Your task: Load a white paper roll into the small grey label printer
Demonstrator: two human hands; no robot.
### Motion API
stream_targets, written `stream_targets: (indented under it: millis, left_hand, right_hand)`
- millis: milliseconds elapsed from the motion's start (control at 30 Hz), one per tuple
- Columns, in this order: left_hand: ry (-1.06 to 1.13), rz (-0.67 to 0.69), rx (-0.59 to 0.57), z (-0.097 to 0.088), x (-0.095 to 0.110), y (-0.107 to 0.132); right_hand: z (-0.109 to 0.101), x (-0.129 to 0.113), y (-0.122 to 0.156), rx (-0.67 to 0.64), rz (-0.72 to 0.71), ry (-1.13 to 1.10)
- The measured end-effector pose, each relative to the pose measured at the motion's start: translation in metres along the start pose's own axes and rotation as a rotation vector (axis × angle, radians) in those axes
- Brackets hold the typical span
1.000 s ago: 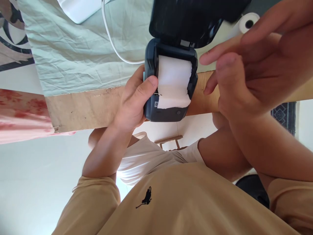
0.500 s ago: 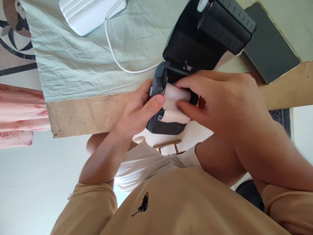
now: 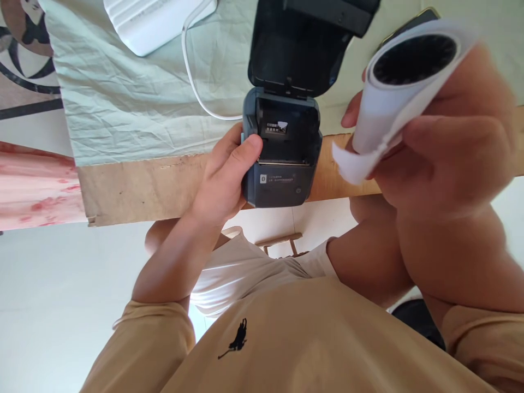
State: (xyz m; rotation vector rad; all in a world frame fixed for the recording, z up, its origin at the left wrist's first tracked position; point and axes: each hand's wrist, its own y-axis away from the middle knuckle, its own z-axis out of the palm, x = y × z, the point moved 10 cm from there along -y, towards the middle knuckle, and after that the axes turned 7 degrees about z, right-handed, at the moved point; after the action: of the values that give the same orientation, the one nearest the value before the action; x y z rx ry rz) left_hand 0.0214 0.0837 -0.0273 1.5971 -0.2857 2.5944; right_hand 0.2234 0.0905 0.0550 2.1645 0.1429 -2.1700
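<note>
Your white paper roll [image 3: 379, 114] is a smooth cylinder with a dark round end and a loose, curling edge. The dark blue-grey boxy plastic printer [image 3: 282, 188] has rounded corners. Your right hand [image 3: 450, 142] grasps the roll between thumb and fingers, the curl reaching past the thumb tip. Your left hand [image 3: 219, 177] clasps the printer's side, thumb over its rim; the hinged black lid [image 3: 295, 52] stands open beyond that thumb, near crinkled pale-green cloth [image 3: 135, 103].

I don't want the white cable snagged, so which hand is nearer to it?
Left. The left hand holds the printer close to where the white cable reaches it; the right hand is farther off, beyond the printer's other side, holding the paper roll.
</note>
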Motion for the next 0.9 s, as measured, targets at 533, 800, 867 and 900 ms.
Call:
stream_targets:
  millis: [533,800,867,900]
  left_hand:
    - [0.005,-0.067,0.057,-0.007,-0.008,0.0]
    - [0.043,-0.074,0.015,-0.001,-0.005,-0.002]
    - [0.041,-0.096,0.028,0.0,-0.002,-0.003]
    - [0.033,-0.1,0.041,0.0,-0.001,-0.003]
  right_hand:
    - [-0.028,0.039,0.005,0.036,-0.198,0.72]
    - [-0.042,0.044,0.012,0.076,-0.184,0.778]
    - [-0.045,0.026,0.016,0.172,-0.274,0.698]
    - [-0.052,0.017,0.018,0.254,-0.311,0.651]
